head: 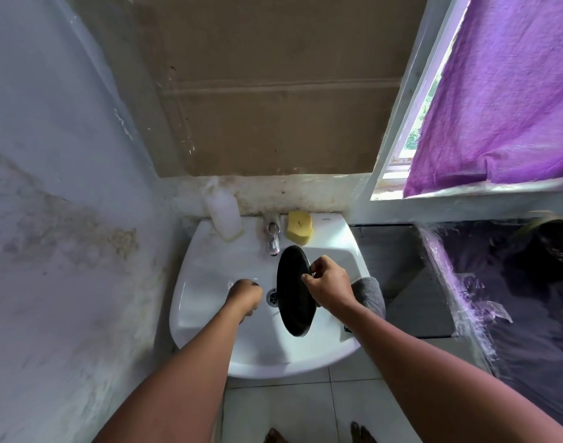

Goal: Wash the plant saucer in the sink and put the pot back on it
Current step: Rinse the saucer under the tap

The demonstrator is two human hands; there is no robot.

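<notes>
The black plant saucer (294, 292) stands on its edge inside the white sink (210, 273), just below the tap (273, 238). My right hand (328, 284) grips its right rim with curled fingers. My left hand (245, 297) hangs over the basin to the left of the drain (272, 297), fingers curled, nothing seen in it. The potted plant (552, 247) sits on the dark surface at the far right, partly cut off.
A yellow sponge (300, 231) and a white bottle (224, 215) lie on the sink's back rim. A grey cloth (369, 292) hangs on the right rim. A window with a purple curtain (497, 91) is at upper right; wall at left.
</notes>
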